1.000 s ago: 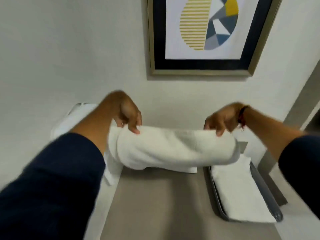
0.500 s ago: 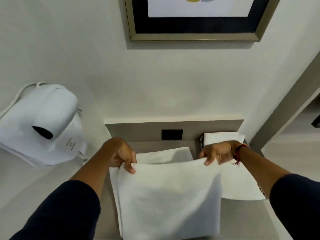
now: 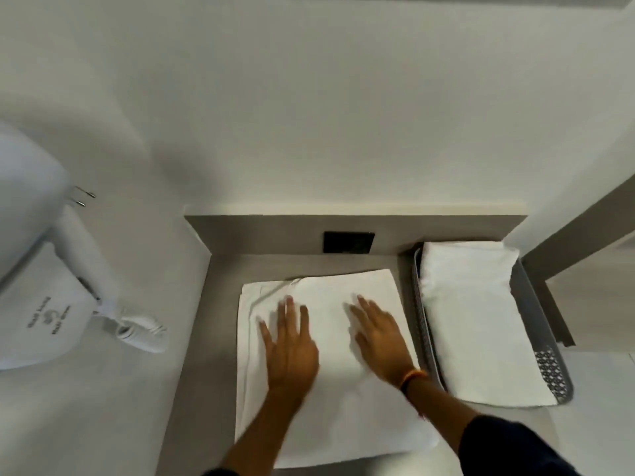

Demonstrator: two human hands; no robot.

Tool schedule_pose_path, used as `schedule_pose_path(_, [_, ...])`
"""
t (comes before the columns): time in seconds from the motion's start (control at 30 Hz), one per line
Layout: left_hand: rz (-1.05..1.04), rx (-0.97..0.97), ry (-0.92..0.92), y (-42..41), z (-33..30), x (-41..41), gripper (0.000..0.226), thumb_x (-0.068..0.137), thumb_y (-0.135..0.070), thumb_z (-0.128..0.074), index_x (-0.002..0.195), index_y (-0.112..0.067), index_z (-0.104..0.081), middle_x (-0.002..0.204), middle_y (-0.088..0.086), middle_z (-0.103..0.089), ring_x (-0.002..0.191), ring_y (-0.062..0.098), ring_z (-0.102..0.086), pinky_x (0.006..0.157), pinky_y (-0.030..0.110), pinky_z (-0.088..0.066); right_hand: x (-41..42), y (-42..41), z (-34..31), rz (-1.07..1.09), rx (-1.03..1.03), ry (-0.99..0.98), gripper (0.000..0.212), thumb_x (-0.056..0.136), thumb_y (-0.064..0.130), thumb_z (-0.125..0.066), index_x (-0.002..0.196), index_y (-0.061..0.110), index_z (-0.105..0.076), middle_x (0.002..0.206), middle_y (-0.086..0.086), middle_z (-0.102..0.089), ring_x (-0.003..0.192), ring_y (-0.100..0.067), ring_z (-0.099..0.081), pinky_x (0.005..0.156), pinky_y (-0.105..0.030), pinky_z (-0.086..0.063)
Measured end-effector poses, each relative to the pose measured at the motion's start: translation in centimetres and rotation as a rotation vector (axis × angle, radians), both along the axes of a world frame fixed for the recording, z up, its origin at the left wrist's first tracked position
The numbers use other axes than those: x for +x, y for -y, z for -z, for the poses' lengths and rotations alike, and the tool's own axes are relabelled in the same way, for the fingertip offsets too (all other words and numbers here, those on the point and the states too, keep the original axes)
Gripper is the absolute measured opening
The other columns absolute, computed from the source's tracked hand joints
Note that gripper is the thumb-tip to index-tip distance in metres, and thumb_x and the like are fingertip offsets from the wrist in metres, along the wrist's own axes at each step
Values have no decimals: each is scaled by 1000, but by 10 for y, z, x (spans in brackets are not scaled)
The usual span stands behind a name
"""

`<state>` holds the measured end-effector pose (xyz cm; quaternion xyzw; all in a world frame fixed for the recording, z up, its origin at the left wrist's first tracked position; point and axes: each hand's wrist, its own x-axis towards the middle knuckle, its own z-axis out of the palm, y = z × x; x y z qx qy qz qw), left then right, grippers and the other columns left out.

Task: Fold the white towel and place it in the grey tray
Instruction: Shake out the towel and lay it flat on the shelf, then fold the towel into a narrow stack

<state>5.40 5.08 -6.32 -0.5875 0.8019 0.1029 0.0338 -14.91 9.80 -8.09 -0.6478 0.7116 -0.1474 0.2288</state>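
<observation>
Pressing flat: both hands lie palm-down on the towel [image 3: 330,389], which is spread on the tabletop [image 3: 220,269]. Left hand [image 3: 290,345] has fingers splayed wide, nothing grasped; right hand [image 3: 379,333] likewise, grip wide and empty, a band at its wrist. Likely purpose: smoothing the layers and fixing the fold so the edges stay aligned. A doubled edge shows just left of the left hand, so the towel appears folded at least once.

Tray [image 3: 553,369] sits just right of the right hand, close beside the towel's right edge. It already carries a folded white towel [image 3: 474,321] filling most of it. The short reach to it suits a simple sideways transfer.

Judgement: the towel is wider than the tray at present, so another fold seems needed before placing.

Well left of the left hand: a wall-mounted white dryer [image 3: 51,304] with coiled cord. Beyond the fingertips: a dark socket plate [image 3: 348,242].
</observation>
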Motion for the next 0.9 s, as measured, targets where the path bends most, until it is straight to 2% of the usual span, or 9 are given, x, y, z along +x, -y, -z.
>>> schedule_pose_path(0.07, [104,21,-67,-34,18,1,71,93,-47,-52,155,-19,-32,165,14,-22,153,36,-18,118,68,-16,18,-33,19,-72,57,-137,60,104,48,-26,159,35,-6,171,4,1,158,-23,4,126,-56,-1])
schedule_pose_path(0.13, [127,57,-62,-54,30,4,71,96,-60,-40,157,-27,-26,167,7,-18,155,31,-14,118,68,-16,22,-50,28,-56,72,-223,65,103,55,-25,159,36,2,171,4,6,157,-24,10,124,-61,2])
schedule_pose_path(0.23, [103,69,-66,-55,42,7,71,97,-64,-32,158,-30,-20,168,3,-14,155,28,-11,119,67,-12,23,-49,31,-40,71,-286,67,102,56,-28,160,34,0,171,2,3,157,-26,7,123,-64,-4])
schedule_pose_path(0.43, [199,3,-89,-20,45,9,71,98,-63,-31,159,-30,-17,169,2,-12,156,24,-6,121,63,-10,25,-28,32,18,79,-316,71,100,57,-32,160,33,-2,171,0,2,157,-28,6,122,-66,-6])
schedule_pose_path(0.57, [256,32,-73,20,46,7,72,97,-65,-29,159,-33,-11,170,-1,-7,156,21,-2,122,62,-8,17,2,30,13,110,-259,73,99,63,-29,159,36,1,171,0,7,157,-29,10,121,-69,-3])
schedule_pose_path(0.67, [326,89,-118,29,40,19,73,97,-65,-30,159,-30,-13,170,-2,-4,156,19,2,122,63,-5,10,-1,17,-110,150,-221,79,95,72,-28,157,40,8,169,2,17,155,-31,19,117,-73,0])
schedule_pose_path(0.77, [442,80,-123,-3,31,50,87,91,-74,-36,157,-18,-25,168,4,-15,156,20,-7,122,62,-10,9,-45,1,-389,143,-295,93,85,83,-31,157,40,8,169,0,17,152,-40,22,115,-77,2])
schedule_pose_path(0.83, [521,100,-75,-34,31,75,96,87,-77,-40,157,-15,-25,168,8,-16,156,24,-7,123,61,-8,10,-76,-4,-504,166,-394,98,83,73,-44,159,35,5,170,-8,12,152,-46,17,116,-75,3])
schedule_pose_path(0.9, [559,110,-14,-53,34,95,88,87,-60,-50,157,-13,-26,166,11,-22,155,26,-8,122,60,-16,10,-91,-6,-471,182,-426,99,82,45,-58,160,29,1,170,-14,5,153,-48,8,117,-75,-5])
